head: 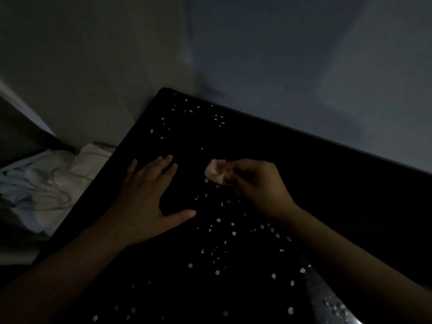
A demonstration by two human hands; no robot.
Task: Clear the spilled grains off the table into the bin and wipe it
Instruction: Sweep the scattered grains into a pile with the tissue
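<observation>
The scene is dim. A black table [315, 174] fills the middle of the view, strewn with several pale grains [217, 230] from its far corner down to the near edge. My left hand [149, 195] lies flat on the table, fingers spread, thumb pointing right. My right hand [254, 183] hovers just right of it, fingers closed on a small crumpled pinkish-white wad [216, 171], either tissue or cloth, held just above the surface. No bin is in view.
Pale crumpled fabric or bags [53, 181] lie on the floor off the table's left edge. Walls [280, 66] close in behind the far corner. A shiny speckled strip [327, 298] shows at the lower right under my forearm.
</observation>
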